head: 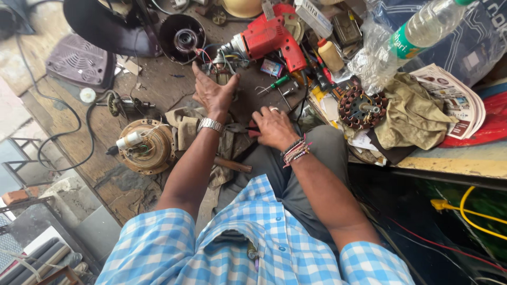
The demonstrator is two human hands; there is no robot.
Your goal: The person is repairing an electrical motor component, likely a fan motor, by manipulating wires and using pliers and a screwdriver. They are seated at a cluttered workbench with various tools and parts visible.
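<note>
- Left hand (213, 91): reaches fwd over the wooden workbench (153, 84); fingers spread wide, thumb out to the side; palm down; grips nothing; fingertips at a small part with coloured wires (222, 62) just below the drill's chuck; whether they touch it, can't tell; metal wristwatch (210, 125) on the wrist
- Right hand (272, 128): curled down, knuckles up; closed round red-handled pliers (244, 128); tool tip pokes out to the left of the fist, over a dirty rag (185, 126); ring on one finger; bead bracelets (296, 151) at the wrist
- Red electric drill (266, 38): lies on its side just beyond the left hand; chuck points left toward the wires
- Green-handled screwdriver (274, 83): on the bench btwn the two hands & the drill, apart from both hands
- Round brass-coloured motor housing (145, 146): left of the left forearm, near it, not touching; white capacitor (129, 140) lying on top w/ wires
- Wound copper stator (362, 108): right of the right hand, well apart; sits against an olive cloth (414, 116)
- Plastic water bottle (425, 24): top right, tilted, on crumpled clear plastic; folded newspaper (457, 100) beside the cloth
- Dark round fan part (182, 36): top centre-left, beyond the left hand; grey vented cover (79, 62) further left
- Person wears a blue-white check shirt (253, 248); sits close to the bench edge, one knee raised under the right hand
</note>
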